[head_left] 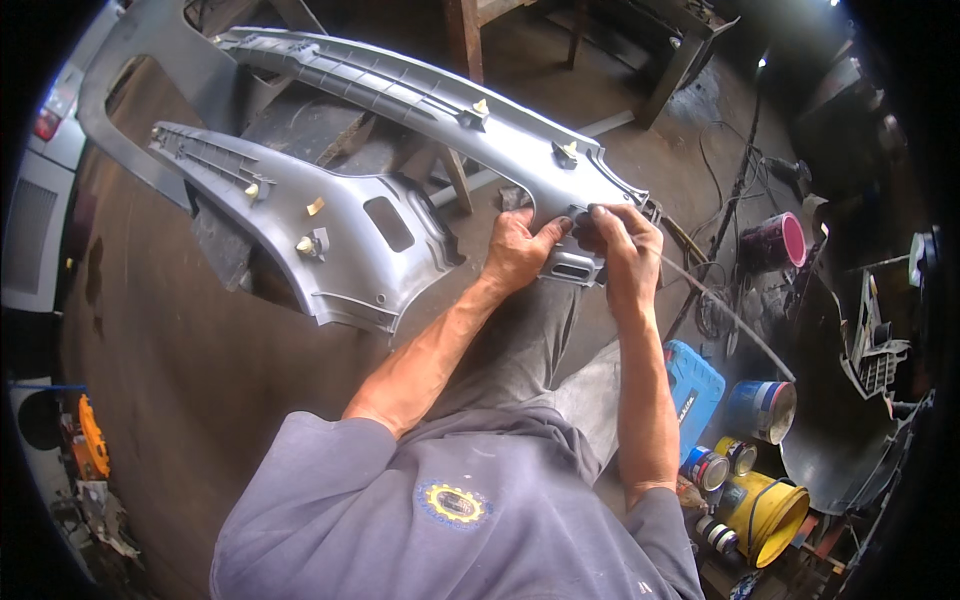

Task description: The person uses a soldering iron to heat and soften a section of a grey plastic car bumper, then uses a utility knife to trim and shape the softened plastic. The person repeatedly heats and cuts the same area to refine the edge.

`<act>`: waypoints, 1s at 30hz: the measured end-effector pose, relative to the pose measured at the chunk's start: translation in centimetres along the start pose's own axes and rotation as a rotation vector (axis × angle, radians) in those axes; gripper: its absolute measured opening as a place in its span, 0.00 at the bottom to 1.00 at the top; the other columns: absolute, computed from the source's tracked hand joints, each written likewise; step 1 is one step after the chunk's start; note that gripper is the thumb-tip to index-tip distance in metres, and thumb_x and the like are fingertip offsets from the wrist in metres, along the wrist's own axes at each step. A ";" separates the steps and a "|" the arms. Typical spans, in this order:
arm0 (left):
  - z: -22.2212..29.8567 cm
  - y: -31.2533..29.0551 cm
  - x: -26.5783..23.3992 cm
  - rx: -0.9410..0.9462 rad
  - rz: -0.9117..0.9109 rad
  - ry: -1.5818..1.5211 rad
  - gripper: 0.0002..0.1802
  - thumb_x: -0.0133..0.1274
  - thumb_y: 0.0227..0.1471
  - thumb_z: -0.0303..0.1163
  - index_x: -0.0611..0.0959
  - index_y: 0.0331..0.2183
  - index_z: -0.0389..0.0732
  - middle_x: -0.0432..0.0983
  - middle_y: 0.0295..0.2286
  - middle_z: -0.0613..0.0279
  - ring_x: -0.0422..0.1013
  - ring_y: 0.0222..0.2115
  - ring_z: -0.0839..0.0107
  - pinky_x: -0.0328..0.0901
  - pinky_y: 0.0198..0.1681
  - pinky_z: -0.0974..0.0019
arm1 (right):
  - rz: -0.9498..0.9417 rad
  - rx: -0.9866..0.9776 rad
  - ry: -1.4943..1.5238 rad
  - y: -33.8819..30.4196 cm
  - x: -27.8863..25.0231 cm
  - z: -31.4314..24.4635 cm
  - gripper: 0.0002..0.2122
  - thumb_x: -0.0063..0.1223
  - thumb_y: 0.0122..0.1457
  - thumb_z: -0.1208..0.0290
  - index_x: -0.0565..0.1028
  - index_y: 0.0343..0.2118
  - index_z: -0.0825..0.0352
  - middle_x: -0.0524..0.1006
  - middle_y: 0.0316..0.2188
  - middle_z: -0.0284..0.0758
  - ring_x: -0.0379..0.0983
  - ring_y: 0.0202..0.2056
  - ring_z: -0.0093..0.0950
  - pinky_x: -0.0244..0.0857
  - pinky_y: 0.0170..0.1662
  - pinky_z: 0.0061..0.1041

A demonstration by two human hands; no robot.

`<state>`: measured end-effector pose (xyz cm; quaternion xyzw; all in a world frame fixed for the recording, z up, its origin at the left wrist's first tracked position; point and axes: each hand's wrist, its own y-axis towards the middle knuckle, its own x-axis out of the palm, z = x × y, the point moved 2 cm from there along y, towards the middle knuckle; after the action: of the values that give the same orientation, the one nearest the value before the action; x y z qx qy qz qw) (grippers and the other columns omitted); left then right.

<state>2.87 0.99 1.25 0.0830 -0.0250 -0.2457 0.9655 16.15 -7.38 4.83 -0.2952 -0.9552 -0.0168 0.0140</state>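
Observation:
A long grey plastic car trim panel (pixel 500 137) stretches from the far left to in front of me, its ribbed inner side up. My left hand (pixel 520 250) is closed on its near end, with the thumb on top. Beside it, my right hand (pixel 628 245) has its fingers pinched at the panel's surface; what they hold is hidden. A thin pale rod (pixel 725 308) runs from beside the right wrist toward the lower right; whether the hand grips it, I cannot tell. Yellowish clips (pixel 480 107) sit on the panel. To the left lies a second grey trim panel (pixel 340 225).
A blue case (pixel 692 390), paint cans (pixel 762 408) and a yellow bucket (pixel 765 515) stand at my right. Farther off are a pink-rimmed bucket (pixel 780 241) and cables on the floor. A wooden stand (pixel 465 40) is at the back; a white car part (pixel 35 225) at far left.

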 end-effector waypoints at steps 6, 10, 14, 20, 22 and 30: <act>0.0 0.0 -0.1 -0.059 -0.057 0.106 0.11 0.60 0.54 0.31 0.83 0.30 0.30 0.82 0.23 0.57 0.72 0.23 0.77 0.67 0.27 0.68 | 0.021 0.119 0.026 0.5 0.4 -0.4 0.08 0.50 0.57 0.76 0.79 0.35 0.74 0.80 0.28 0.35 0.78 0.29 0.24 0.73 0.36 0.23; 0.2 0.4 -0.4 -0.059 -0.084 0.064 0.10 0.60 0.54 0.30 0.83 0.31 0.30 0.82 0.23 0.56 0.72 0.24 0.77 0.67 0.28 0.67 | 0.082 -0.142 -0.511 0.2 2.1 -1.4 0.08 0.53 0.51 0.75 0.79 0.31 0.75 0.79 0.24 0.38 0.75 0.27 0.26 0.68 0.34 0.26; -1.3 0.4 0.3 0.003 -0.075 -0.018 0.10 0.60 0.54 0.29 0.84 0.31 0.30 0.82 0.23 0.58 0.72 0.24 0.78 0.67 0.28 0.68 | 0.031 -0.182 -0.695 0.4 2.0 -1.5 0.11 0.54 0.50 0.72 0.80 0.34 0.71 0.80 0.25 0.45 0.79 0.29 0.35 0.71 0.37 0.32; -1.2 0.8 0.3 -0.212 -0.090 0.035 0.12 0.62 0.53 0.33 0.85 0.30 0.32 0.80 0.22 0.62 0.70 0.22 0.79 0.65 0.25 0.69 | 0.144 0.041 -0.027 -1.6 -0.3 0.4 0.11 0.49 0.57 0.75 0.78 0.37 0.77 0.80 0.30 0.38 0.77 0.30 0.25 0.70 0.38 0.21; -1.7 1.1 0.1 -0.183 -0.039 0.083 0.13 0.63 0.52 0.34 0.84 0.27 0.33 0.79 0.21 0.63 0.69 0.21 0.79 0.63 0.24 0.69 | 0.235 -0.001 0.199 -5.0 -1.4 -1.1 0.11 0.48 0.57 0.76 0.78 0.39 0.76 0.80 0.31 0.38 0.77 0.31 0.25 0.71 0.39 0.21; -2.6 0.3 0.5 -0.103 -0.205 -0.311 0.11 0.54 0.57 0.28 0.83 0.40 0.33 0.80 0.35 0.63 0.71 0.35 0.77 0.66 0.42 0.71 | 0.312 -0.199 -0.177 -7.5 0.7 -0.9 0.14 0.48 0.60 0.79 0.76 0.48 0.72 0.79 0.41 0.37 0.76 0.42 0.25 0.68 0.50 0.23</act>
<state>3.69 1.41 -1.20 -0.0034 -0.1527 -0.3537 0.9228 11.36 -13.22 5.61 -0.4400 -0.8889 -0.0826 -0.0969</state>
